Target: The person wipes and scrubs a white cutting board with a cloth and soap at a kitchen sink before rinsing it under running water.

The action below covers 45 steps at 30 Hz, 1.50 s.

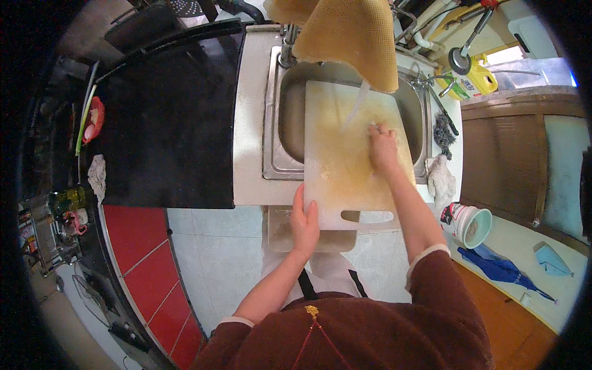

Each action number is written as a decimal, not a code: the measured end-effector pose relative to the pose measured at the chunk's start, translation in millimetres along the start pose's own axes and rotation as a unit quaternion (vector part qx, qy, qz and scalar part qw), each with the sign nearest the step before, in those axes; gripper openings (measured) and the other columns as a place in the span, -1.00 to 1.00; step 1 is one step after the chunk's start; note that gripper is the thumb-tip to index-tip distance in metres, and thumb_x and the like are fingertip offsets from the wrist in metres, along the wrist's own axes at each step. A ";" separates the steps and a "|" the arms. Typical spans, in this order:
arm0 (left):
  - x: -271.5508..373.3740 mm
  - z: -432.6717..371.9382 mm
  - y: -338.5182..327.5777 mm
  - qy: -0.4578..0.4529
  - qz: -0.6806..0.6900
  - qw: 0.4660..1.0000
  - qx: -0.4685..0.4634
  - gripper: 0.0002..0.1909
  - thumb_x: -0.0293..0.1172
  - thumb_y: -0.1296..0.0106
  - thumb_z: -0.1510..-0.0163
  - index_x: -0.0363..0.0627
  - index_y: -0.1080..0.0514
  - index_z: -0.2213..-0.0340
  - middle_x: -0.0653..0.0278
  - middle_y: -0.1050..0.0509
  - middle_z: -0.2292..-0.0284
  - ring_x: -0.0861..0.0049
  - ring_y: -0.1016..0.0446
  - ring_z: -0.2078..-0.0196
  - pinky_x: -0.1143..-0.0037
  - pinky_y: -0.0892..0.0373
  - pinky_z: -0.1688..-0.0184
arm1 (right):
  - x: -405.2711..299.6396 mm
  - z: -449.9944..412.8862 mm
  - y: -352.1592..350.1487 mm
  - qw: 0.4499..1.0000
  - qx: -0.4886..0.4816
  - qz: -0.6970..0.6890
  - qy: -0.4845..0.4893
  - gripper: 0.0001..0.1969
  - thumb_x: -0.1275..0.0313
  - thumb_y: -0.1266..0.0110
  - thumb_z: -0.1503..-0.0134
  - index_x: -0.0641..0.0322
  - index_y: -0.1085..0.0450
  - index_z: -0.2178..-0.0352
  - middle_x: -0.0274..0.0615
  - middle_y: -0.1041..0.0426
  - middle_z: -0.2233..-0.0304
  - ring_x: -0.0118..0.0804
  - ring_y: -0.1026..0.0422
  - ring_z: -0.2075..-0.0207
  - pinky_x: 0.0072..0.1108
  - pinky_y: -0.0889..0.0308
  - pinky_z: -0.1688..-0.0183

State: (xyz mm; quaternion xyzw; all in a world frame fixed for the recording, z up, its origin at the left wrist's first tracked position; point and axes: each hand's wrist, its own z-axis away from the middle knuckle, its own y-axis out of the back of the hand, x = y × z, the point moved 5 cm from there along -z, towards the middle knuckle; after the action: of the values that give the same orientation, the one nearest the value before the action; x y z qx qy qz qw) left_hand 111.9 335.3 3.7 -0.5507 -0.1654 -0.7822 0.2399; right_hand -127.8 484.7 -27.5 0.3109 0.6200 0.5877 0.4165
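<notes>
A large white plastic cutting board (333,185), stained yellowish over its middle, lies slanted across the stainless steel sink (292,125). Its near end, with a slot handle, juts past the counter's front edge. My left hand (305,226) grips the board's left edge near that end. My right hand (385,148) presses on the upper right of the board with curled fingers; a small pale bit shows at the fingertips, and whether the palm hides something is unclear. A thin stream of water (357,106) falls onto the board from beneath a hanging yellow waffle-textured cloth (351,41).
A black countertop (171,120) extends left, with a red basket (94,120) and a rag (97,178). Right of the sink are a scouring pad (444,134), a cloth (440,178) and a yellow jug (476,81). A white bucket (467,225) and blue folded umbrella (499,270) lie lower right.
</notes>
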 end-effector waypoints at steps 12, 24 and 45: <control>0.4 1.0 2.9 0.042 0.014 0.999 -0.004 -0.49 -0.53 0.24 -0.12 -0.38 -0.04 -0.11 -0.04 -0.16 -0.11 0.31 -0.15 -0.16 0.46 -0.04 -0.18 | -35.6 34.3 29.2 0.999 -0.002 -0.019 -0.046 -0.67 0.55 0.13 0.02 0.29 -0.35 0.16 -0.07 -0.30 0.10 0.03 -0.25 0.09 -0.30 -0.31 0.12; -6.3 -2.3 17.1 0.015 -0.043 0.999 -0.019 -0.47 -0.52 0.21 -0.10 -0.36 -0.03 -0.11 -0.05 -0.17 -0.10 0.27 -0.16 -0.15 0.45 -0.03 -0.18 | -22.3 8.0 -3.4 0.999 0.012 0.031 0.025 -0.68 0.44 0.13 -0.07 0.02 -0.35 0.10 -0.14 -0.32 0.12 -0.10 -0.32 0.15 -0.39 -0.35 0.18; 5.2 -199.8 -24.8 -0.087 -0.370 0.922 -0.076 -0.43 -0.46 -0.01 0.05 -0.43 -0.14 0.00 -0.20 -0.20 -0.02 -0.02 -0.24 -0.03 0.23 -0.19 -0.08 | 58.4 27.5 22.8 0.978 0.009 0.032 -0.205 -0.65 0.48 0.08 0.00 -0.02 -0.36 0.12 -0.08 -0.31 0.10 0.06 -0.33 0.13 -0.29 -0.25 0.06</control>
State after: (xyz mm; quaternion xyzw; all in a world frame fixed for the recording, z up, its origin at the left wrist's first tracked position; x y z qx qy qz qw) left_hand -59.6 250.5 -59.0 -0.5325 -0.3176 -0.7747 -0.1243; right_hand -132.7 551.4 -12.8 0.4480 0.5162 0.5193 0.5130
